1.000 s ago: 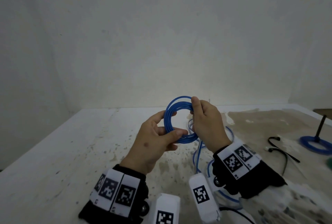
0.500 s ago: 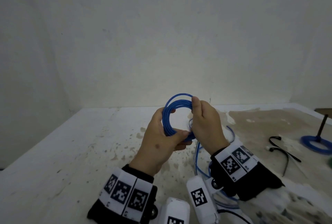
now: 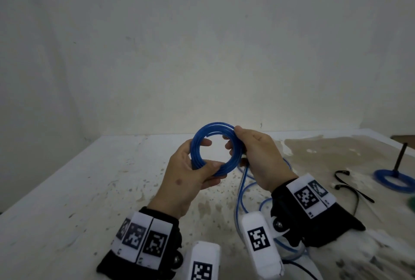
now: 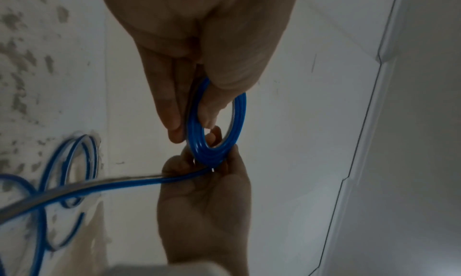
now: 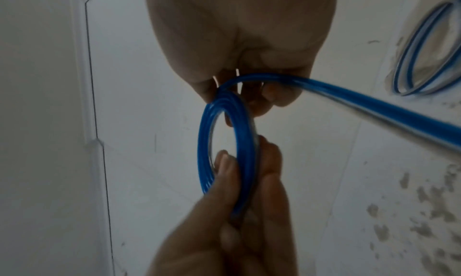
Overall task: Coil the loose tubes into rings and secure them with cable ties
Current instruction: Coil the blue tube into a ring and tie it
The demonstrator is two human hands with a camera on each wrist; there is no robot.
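Observation:
A blue tube coil (image 3: 213,125) of several turns is held up above the white table (image 3: 67,201), its opening facing me. My left hand (image 3: 203,170) pinches its lower left arc between thumb and fingers. My right hand (image 3: 244,142) grips the right arc, thumb on top and fingers through the ring. The loose tube (image 3: 243,181) runs from under the right hand down to the table. In the left wrist view the coil (image 4: 214,122) sits between both hands. In the right wrist view the loose tube (image 5: 374,106) leaves the coil (image 5: 224,142) at my right fingers.
Black cable ties (image 3: 350,186) lie on the table to the right. Farther right lies a finished blue ring (image 3: 393,181) with a black tie (image 3: 400,156) sticking up from it. Loose tube loops (image 4: 75,162) rest on the stained table below my hands. A wall stands behind.
The coil has turned so its opening faces me more. My right hand slid round to the ring's right side, and my left thumb shifted along the lower arc.

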